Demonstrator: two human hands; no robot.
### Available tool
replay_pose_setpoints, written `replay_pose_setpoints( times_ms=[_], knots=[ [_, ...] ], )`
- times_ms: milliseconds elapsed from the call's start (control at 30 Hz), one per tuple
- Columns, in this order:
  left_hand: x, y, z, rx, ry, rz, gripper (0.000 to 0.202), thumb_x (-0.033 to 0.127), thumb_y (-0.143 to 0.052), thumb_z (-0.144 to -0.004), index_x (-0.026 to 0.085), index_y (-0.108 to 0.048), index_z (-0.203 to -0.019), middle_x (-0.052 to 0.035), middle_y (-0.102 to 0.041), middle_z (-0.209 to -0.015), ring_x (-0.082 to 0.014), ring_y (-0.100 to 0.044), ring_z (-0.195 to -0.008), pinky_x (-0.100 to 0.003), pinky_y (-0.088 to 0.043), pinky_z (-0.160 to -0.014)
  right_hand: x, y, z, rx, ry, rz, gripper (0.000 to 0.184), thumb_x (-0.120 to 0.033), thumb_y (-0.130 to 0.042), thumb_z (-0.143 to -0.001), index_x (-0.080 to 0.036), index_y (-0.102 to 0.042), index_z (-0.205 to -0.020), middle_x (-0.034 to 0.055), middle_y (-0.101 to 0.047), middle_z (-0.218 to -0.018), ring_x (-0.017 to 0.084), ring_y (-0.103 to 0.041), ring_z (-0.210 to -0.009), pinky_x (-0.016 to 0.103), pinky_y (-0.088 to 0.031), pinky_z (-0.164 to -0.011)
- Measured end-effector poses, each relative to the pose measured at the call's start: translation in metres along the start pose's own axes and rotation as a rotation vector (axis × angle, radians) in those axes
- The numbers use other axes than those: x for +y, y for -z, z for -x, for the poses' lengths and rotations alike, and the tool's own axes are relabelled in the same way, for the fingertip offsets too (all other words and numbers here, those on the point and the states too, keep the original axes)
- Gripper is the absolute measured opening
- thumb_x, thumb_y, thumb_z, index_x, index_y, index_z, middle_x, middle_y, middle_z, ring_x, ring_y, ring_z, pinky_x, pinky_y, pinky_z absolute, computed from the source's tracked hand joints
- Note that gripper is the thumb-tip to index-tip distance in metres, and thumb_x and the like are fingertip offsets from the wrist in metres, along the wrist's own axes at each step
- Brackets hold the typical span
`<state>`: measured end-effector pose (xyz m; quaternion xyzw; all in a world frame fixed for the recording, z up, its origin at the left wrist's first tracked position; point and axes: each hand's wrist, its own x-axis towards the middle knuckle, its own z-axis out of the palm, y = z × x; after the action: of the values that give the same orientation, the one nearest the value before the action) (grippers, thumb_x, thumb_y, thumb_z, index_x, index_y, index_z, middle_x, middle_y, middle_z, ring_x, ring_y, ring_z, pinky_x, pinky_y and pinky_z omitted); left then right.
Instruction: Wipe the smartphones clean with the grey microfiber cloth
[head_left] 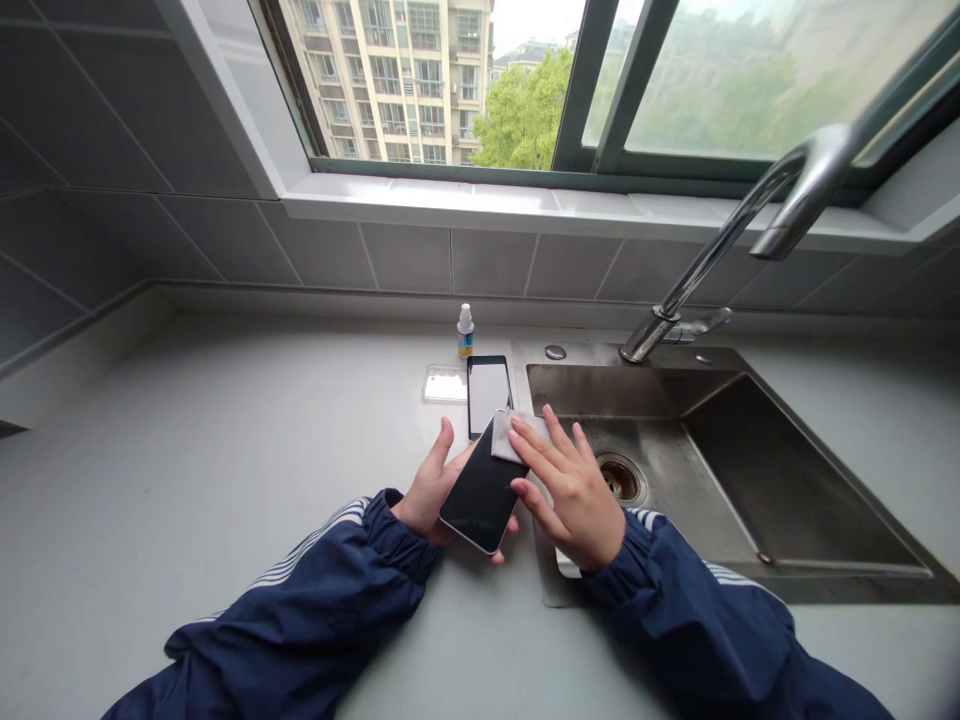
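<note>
My left hand (429, 490) holds a black smartphone (480, 490) from below, its screen facing up and tilted. My right hand (564, 492) presses a grey microfibre cloth (516, 436) onto the top end of that screen. Just behind the phone lies a second black-framed device with a pale, bright screen (487, 394), partly hidden by the held phone. A small white dropper bottle with a blue label (465, 333) stands upright behind it, beside a transparent rectangular phone case or packaging (444, 384).
A stainless steel sink (637, 395) is set in the grey countertop (225, 480) right next to my right hand. A chrome faucet (720, 240) rises over it from the back. Tiled wall and a window sill (525, 205) run along the back.
</note>
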<state>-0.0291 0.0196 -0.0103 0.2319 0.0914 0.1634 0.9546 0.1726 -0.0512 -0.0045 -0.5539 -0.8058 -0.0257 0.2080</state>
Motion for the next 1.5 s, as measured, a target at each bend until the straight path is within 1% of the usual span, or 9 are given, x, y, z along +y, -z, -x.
replay_pose_setpoints(
  times_ms=[267,367,500,633,733,867,1067,1200,1500],
  knots=[
    [0.000,-0.002,-0.001,-0.006,0.017,0.028,0.086,0.083,-0.017,-0.085,0.036,-0.020,-0.158,-0.0173,-0.063,-0.119,-0.0342,-0.071,-0.081,-0.048,-0.058,-0.056,-0.007,-0.003,0.002,-0.007,-0.033,-0.026,0.057,-0.040,-0.043,-0.102,-0.018,-0.035,-0.153,0.0103,-0.036,-0.159,0.037,-0.014,-0.153,0.075,-0.021,-0.113],
    [-0.003,-0.002,-0.001,0.040,-0.007,0.050,0.088,0.081,-0.019,-0.087,0.029,-0.023,-0.158,-0.0197,-0.063,-0.123,-0.0327,-0.071,-0.085,-0.045,-0.058,-0.064,-0.014,0.004,0.003,-0.086,0.098,-0.070,0.061,-0.043,-0.046,-0.100,-0.016,-0.035,-0.154,0.0117,-0.037,-0.159,0.038,-0.011,-0.153,0.076,-0.018,-0.114],
    [-0.004,-0.005,-0.002,0.150,-0.088,0.099,0.089,0.078,-0.025,-0.090,0.019,-0.030,-0.156,-0.0197,-0.064,-0.125,-0.0313,-0.068,-0.101,-0.043,-0.052,-0.089,-0.028,0.014,0.006,-0.165,0.355,-0.154,0.066,-0.053,-0.052,-0.097,-0.016,-0.041,-0.150,0.0110,-0.044,-0.155,0.035,-0.012,-0.153,0.070,-0.008,-0.119],
    [-0.002,-0.008,-0.002,0.099,-0.098,0.129,0.088,0.077,-0.023,-0.091,0.018,-0.030,-0.156,-0.0189,-0.063,-0.129,-0.0309,-0.065,-0.109,-0.044,-0.045,-0.099,-0.035,0.017,0.008,-0.190,0.461,-0.204,0.065,-0.057,-0.048,-0.098,-0.018,-0.044,-0.148,0.0068,-0.045,-0.154,0.032,-0.011,-0.154,0.064,0.004,-0.122],
    [-0.002,-0.008,-0.002,0.115,-0.092,0.129,0.087,0.077,-0.023,-0.091,0.019,-0.031,-0.156,-0.0185,-0.063,-0.129,-0.0306,-0.066,-0.108,-0.044,-0.046,-0.097,-0.033,0.015,0.008,-0.192,0.440,-0.167,0.060,-0.054,-0.047,-0.099,-0.018,-0.045,-0.148,0.0040,-0.043,-0.156,0.034,-0.009,-0.154,0.065,0.006,-0.121],
    [-0.003,-0.006,-0.002,0.171,-0.118,0.108,0.084,0.075,-0.024,-0.092,0.020,-0.035,-0.154,-0.0180,-0.065,-0.125,-0.0296,-0.068,-0.099,-0.043,-0.051,-0.090,-0.024,0.009,0.008,-0.144,0.335,-0.087,0.056,-0.046,-0.045,-0.101,-0.017,-0.043,-0.149,0.0050,-0.038,-0.158,0.037,-0.009,-0.154,0.069,-0.002,-0.120],
    [-0.001,-0.004,-0.001,0.037,-0.019,0.032,0.079,0.078,-0.020,-0.090,0.033,-0.028,-0.155,-0.0170,-0.063,-0.121,-0.0308,-0.070,-0.082,-0.050,-0.056,-0.065,-0.007,0.001,0.005,-0.019,0.060,-0.021,0.055,-0.038,-0.042,-0.102,-0.021,-0.035,-0.154,0.0086,-0.038,-0.159,0.037,-0.014,-0.153,0.072,-0.018,-0.116],
    [0.000,-0.003,0.000,0.026,-0.026,0.005,0.083,0.079,-0.019,-0.088,0.032,-0.026,-0.157,-0.0186,-0.063,-0.120,-0.0337,-0.070,-0.080,-0.052,-0.057,-0.059,-0.004,-0.002,0.003,0.023,-0.043,-0.007,0.058,-0.040,-0.042,-0.102,-0.023,-0.030,-0.156,0.0087,-0.037,-0.159,0.036,-0.015,-0.153,0.072,-0.022,-0.114],
    [-0.002,-0.007,0.000,0.031,0.003,-0.011,0.087,0.082,-0.012,-0.086,0.034,-0.021,-0.158,-0.0180,-0.061,-0.124,-0.0324,-0.070,-0.085,-0.048,-0.058,-0.063,-0.005,-0.004,0.004,-0.060,-0.005,-0.029,0.062,-0.044,-0.042,-0.102,-0.018,-0.027,-0.156,0.0096,-0.029,-0.162,0.038,-0.008,-0.154,0.075,-0.020,-0.113]
  ],
)
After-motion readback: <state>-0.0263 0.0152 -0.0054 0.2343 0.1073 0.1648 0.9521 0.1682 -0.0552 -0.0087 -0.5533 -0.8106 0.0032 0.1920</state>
